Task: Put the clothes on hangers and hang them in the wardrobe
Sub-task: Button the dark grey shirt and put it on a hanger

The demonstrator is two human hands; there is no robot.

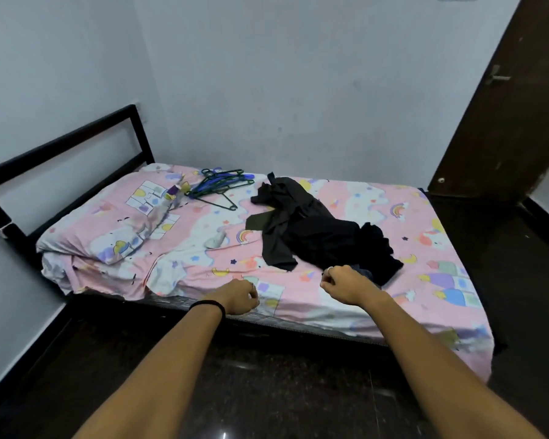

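A heap of black fabric clothes [317,229] and blue and green plastic hangers [219,185] are seen well apart on the pink patterned bed [425,248]. The left hand [240,296] and right hand [343,283] are held above its near edge, fingers curled together on nothing.

The bed [330,315] fills the middle of the frame, its headboard [61,147] at the left against the wall. A pillow [108,229] lies at the left end of the mattress. Behind it, toward the upper centre, sits a bunch of hangers [219,185]. Right of those lies the heap of clothes [317,229]. My left hand [240,296] and right hand [343,283] hover over the near edge, the right just before the clothes. A door [504,99] stands at upper right.
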